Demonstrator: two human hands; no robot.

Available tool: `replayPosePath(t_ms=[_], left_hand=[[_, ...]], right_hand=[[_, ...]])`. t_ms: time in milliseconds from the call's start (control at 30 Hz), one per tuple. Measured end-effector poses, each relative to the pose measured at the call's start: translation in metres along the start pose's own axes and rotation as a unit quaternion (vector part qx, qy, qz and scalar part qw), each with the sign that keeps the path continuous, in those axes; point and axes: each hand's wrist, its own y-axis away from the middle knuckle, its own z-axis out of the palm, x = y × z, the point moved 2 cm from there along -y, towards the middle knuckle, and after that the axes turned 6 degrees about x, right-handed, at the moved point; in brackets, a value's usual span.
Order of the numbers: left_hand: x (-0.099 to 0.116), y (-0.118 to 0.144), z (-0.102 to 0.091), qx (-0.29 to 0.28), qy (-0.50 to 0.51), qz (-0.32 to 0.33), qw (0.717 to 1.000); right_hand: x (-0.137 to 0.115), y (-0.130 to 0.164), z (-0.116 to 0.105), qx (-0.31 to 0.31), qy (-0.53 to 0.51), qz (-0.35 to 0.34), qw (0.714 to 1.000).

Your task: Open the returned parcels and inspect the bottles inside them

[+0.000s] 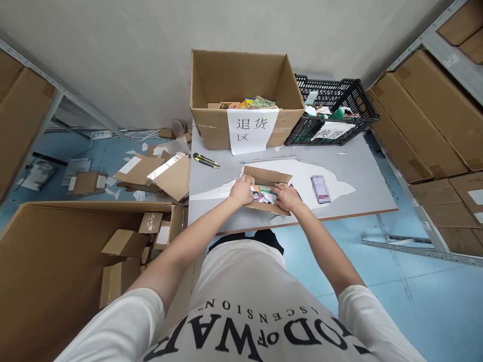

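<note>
A small open cardboard box [267,175] lies near the front edge of the table, its long flaps raised. Crumpled, colourful printed paper or packaging [263,194] fills it; what lies beneath is hidden. My left hand [241,190] grips the box's left end, fingers bent over the rim. At the right end, my right hand [287,197] closes over the wall with its fingertips reaching inside. A little dark and red edge shows beside the right hand, too small to name.
On the grey table [222,218] are a yellow-black box cutter [206,161] and a blurred phone [320,189]. Behind stand a large labelled carton [211,128] and a black crate [335,93]. A huge carton [45,251] of smaller boxes stands left; shelves flank both sides.
</note>
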Motion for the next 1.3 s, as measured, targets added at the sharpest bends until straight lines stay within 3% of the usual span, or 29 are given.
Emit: replayPosePath(t_ms=[100, 233, 333, 433, 633, 800, 1033, 1200, 1300], left_hand=[[-0.007, 0.004, -0.004, 0.021, 0.046, 0.002, 0.999], [-0.024, 0.015, -0.014, 0.071, 0.079, -0.014, 0.994], [-0.028, 0.021, -0.021, 0.083, 0.026, 0.081, 0.993], [-0.021, 0.022, -0.022, 0.039, -0.051, 0.174, 0.983], [-0.015, 0.027, -0.016, 0.043, -0.123, 0.084, 0.988], [-0.034, 0.033, -0.003, 0.030, -0.114, 0.029, 0.993], [-0.059, 0.031, 0.023, -0.044, -0.051, 0.026, 0.997], [-0.066, 0.034, 0.039, -0.061, 0.004, 0.026, 0.998], [-0.067, 0.036, 0.038, -0.052, 0.010, 0.022, 0.998]], right_hand=[[-0.001, 0.002, -0.001, 0.003, 0.004, 0.003, 1.000], [0.009, 0.015, -0.006, 0.062, -0.016, 0.013, 0.998], [0.019, 0.029, -0.008, 0.101, -0.014, 0.046, 0.994], [0.019, 0.043, -0.005, 0.108, 0.029, 0.075, 0.991], [0.004, 0.057, 0.011, 0.120, 0.088, 0.171, 0.974], [0.018, 0.062, 0.034, 0.020, 0.058, 0.240, 0.969], [0.032, 0.062, 0.065, -0.028, -0.071, 0.230, 0.970], [0.037, 0.060, 0.081, -0.034, -0.162, 0.200, 0.966], [0.040, 0.061, 0.081, -0.026, -0.172, 0.210, 0.962]])
